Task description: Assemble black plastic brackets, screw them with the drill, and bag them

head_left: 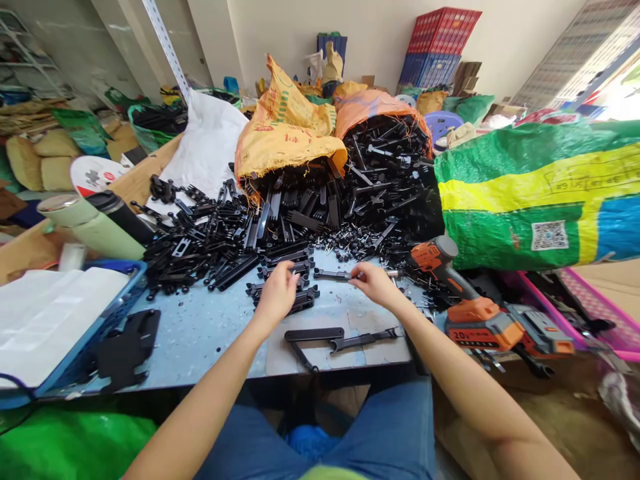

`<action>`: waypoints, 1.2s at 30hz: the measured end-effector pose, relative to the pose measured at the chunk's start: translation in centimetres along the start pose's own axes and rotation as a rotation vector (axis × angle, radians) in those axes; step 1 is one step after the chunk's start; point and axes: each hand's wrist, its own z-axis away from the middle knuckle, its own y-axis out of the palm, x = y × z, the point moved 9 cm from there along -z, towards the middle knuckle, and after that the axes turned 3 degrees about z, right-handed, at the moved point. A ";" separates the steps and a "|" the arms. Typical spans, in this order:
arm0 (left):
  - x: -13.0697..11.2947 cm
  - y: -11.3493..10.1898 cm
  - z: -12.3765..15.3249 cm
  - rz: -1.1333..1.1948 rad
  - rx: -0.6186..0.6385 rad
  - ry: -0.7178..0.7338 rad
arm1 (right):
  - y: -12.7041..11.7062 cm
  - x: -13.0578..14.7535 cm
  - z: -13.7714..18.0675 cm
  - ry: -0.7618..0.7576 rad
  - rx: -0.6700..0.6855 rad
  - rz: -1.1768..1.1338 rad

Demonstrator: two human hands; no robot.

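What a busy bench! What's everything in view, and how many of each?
black parts: many, black, heaped across blue table
screws: many, dark and silvery, mid-table
power drill: one, orange and grey, right
open sacks: two, yellow and orange, table's back
striped sack: one, green, yellow, blue, right
bottles: two, pale green and black, left
baskets: two, blue left, pink right
crates: several, red over blue, background
left hand: one, bare, at black parts
right hand: one, bare, holding slim black piece

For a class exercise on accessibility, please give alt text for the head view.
A person's right hand holds a slim black part at a blue table; the left hand is by grouped black parts. Behind, open sacks spill more; a cordless tool is at right.
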 end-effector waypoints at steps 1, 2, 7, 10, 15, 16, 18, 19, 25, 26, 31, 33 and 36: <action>1.4 -0.9 2.3 0.015 -0.013 -0.031 | 0.2 1.0 1.9 -0.049 0.010 -0.131; 2.7 -1.5 4.6 0.052 -0.033 -0.074 | 0.4 1.9 3.7 -0.082 0.019 -0.258; 5.9 0.3 12.3 -0.086 -0.012 -0.183 | 2.9 3.2 9.0 0.060 -0.071 -0.530; 4.9 1.1 13.6 -0.209 -0.004 -0.121 | 3.6 2.9 9.6 0.115 -0.200 -0.560; 4.4 0.5 14.8 -0.195 0.016 -0.096 | 3.0 4.0 10.1 0.064 -0.257 -0.443; 4.5 0.4 15.1 -0.147 0.017 -0.097 | 2.8 4.4 10.2 0.039 -0.251 -0.417; 5.1 0.2 15.6 0.001 -0.012 -0.136 | 2.5 5.2 10.5 -0.002 -0.240 -0.352; 5.6 0.1 15.7 0.102 -0.039 -0.186 | 2.5 5.6 10.5 -0.018 -0.234 -0.316; 7.8 1.4 14.4 0.820 -0.166 -0.592 | 3.1 5.8 10.3 0.023 -0.239 -0.201; 7.6 1.7 13.9 0.886 -0.173 -0.623 | 3.2 5.7 10.4 0.038 -0.247 -0.203; 5.9 1.9 12.2 0.903 -0.157 -0.607 | 3.0 5.7 11.0 0.040 -0.318 -0.224; 5.4 1.7 11.9 0.844 -0.143 -0.562 | 2.8 5.9 11.4 0.023 -0.352 -0.229; 4.9 2.0 11.5 0.727 -0.068 -0.495 | 2.9 6.5 11.7 -0.030 -0.365 -0.237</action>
